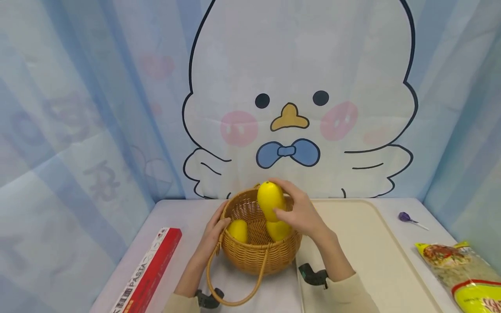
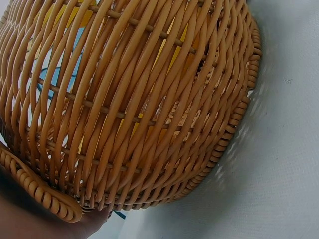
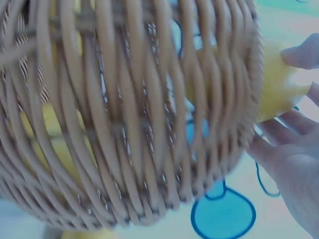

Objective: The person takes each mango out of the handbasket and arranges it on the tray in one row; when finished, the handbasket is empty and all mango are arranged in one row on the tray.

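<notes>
My right hand (image 1: 299,211) grips a yellow mango (image 1: 270,200) upright over the right side of a round wicker basket (image 1: 262,256). Its thumb is on the near side. The right wrist view shows the held mango (image 3: 276,82) beyond the woven rim, between thumb and fingers. Inside the basket lie two more yellow mangoes, one mango (image 1: 238,230) at the left and another mango (image 1: 278,231) below the held one. My left hand (image 1: 213,232) holds the basket's left rim, thumb over the edge. In the left wrist view, the basket's weave (image 2: 129,99) hides most of that hand.
The basket's handle (image 1: 235,303) hangs down in front. A cream tray (image 1: 352,243) lies to the right, its left edge beside the basket. At the left is a red PASTA box (image 1: 150,269). A purple lollipop (image 1: 407,217) and a yellow-ended food bag (image 1: 462,269) lie far right.
</notes>
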The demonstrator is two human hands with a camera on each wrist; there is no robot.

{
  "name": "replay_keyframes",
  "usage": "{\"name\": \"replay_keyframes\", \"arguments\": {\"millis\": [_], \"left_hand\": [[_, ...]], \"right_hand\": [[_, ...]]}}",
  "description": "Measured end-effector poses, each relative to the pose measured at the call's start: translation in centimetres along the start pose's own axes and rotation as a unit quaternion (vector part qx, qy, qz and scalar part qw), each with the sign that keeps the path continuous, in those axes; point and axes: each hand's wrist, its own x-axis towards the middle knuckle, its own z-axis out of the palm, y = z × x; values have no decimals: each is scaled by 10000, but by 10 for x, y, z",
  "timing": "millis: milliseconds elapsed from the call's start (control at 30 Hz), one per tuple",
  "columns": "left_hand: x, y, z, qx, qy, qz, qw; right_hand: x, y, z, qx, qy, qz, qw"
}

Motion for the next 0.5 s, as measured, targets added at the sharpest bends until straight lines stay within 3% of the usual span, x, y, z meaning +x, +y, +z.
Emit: {"name": "replay_keyframes", "arguments": {"millis": [367, 500], "left_hand": [[1, -1, 0, 23, 39, 15, 10000], [1, -1, 0, 15, 27, 29, 10000]], "right_hand": [[-12, 20, -31, 223, 551, 141, 9981], [-17, 25, -42, 533, 728, 168, 9958]]}}
